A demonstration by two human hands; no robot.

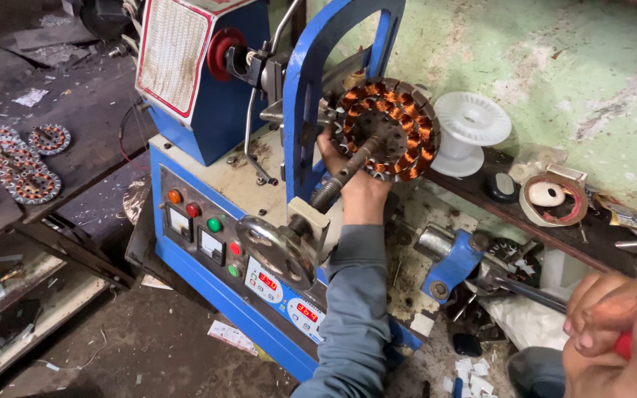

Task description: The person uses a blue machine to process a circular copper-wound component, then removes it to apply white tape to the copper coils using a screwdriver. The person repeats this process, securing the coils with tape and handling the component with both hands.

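A round stator with copper windings sits on the spindle of a blue winding machine. My left hand, in a grey sleeve, reaches up from below and grips the stator's lower left edge behind the threaded shaft. My right hand is close to the camera at the lower right, fingers curled around a red handle; the rest of that tool is hidden.
A control panel with coloured buttons and displays faces front, with a metal handwheel before it. A white empty spool and a tape roll rest on the right shelf. Several wound stators lie at left.
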